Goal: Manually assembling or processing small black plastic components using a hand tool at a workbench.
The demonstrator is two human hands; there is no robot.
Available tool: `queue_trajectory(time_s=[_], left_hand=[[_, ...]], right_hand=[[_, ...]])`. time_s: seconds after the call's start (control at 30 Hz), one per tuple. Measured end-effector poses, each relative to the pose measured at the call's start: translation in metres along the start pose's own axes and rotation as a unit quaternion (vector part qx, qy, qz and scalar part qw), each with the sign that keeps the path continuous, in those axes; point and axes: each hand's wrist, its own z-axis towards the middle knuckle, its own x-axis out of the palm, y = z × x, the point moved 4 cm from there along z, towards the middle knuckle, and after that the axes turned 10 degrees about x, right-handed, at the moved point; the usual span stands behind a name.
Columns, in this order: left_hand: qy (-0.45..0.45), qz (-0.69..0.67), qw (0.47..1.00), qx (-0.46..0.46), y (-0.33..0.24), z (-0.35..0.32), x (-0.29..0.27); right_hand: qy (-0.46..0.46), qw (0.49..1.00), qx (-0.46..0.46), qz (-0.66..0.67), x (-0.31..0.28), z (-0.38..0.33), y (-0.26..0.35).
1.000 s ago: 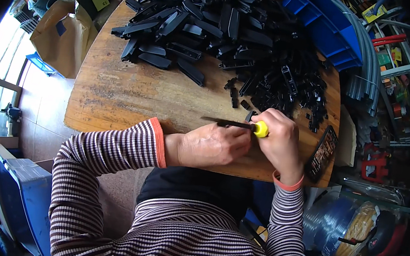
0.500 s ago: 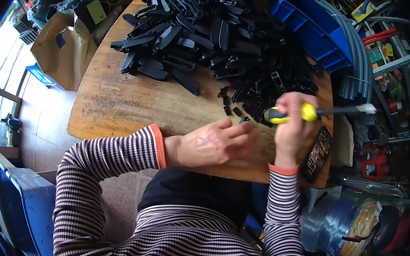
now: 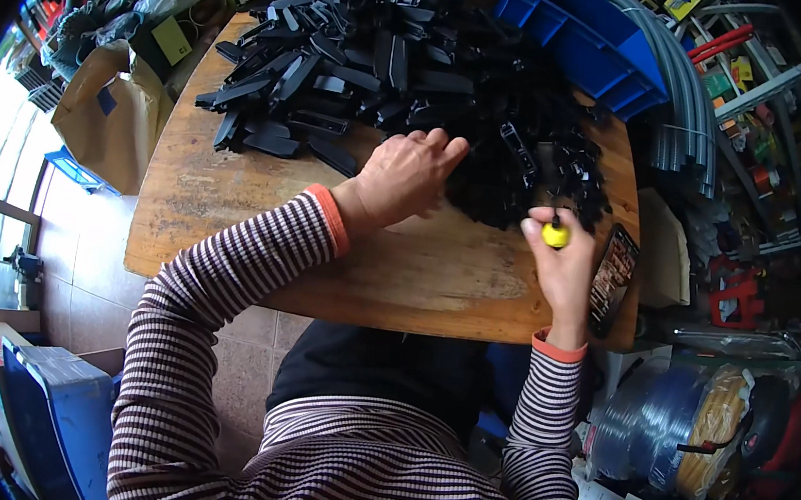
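Observation:
Near the front edge of a heap of long black plastic parts (image 3: 355, 79), my left hand (image 3: 403, 177) has its fingers bent and held close together. Its fingertips point down and away from me, so whatever they hold is hidden. My right hand (image 3: 563, 262) grips a screwdriver (image 3: 555, 235) by its yellow-and-black handle, below the right part of the heap. The screwdriver's shaft points away from me and is hard to make out against the dark parts. Small black pieces (image 3: 488, 206) lie between my two hands at the heap's edge.
A phone-like dark slab (image 3: 614, 282) lies on the wooden table (image 3: 397, 279) beside my right wrist. Blue crates (image 3: 593, 46) stand at the back. Grey hoses (image 3: 681, 133) and crowded shelving are at the right; a brown paper bag (image 3: 106, 126) stands left.
My left hand has moved away from me and to the left, up to the heap. My right hand has turned the screwdriver from pointing right to pointing away, and come slightly nearer.

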Motion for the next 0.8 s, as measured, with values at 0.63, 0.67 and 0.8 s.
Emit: queue_trajectory(time_s=[0.63, 0.67, 0.8], left_hand=[[-0.016, -0.240, 0.971, -0.006, -0.044, -0.048, -0.043], [-0.017, -0.245, 0.969, 0.003, -0.042, -0.044, -0.040], [-0.011, -0.190, 0.958, 0.216, -0.055, -0.032, -0.026]], right_hand=[[0.053, 0.961, 0.002, -0.270, 0.003, 0.039, 0.002], [0.054, 0.965, 0.012, -0.256, 0.003, 0.041, 0.002], [-0.031, 0.949, -0.013, -0.313, 0.008, 0.044, -0.007]])
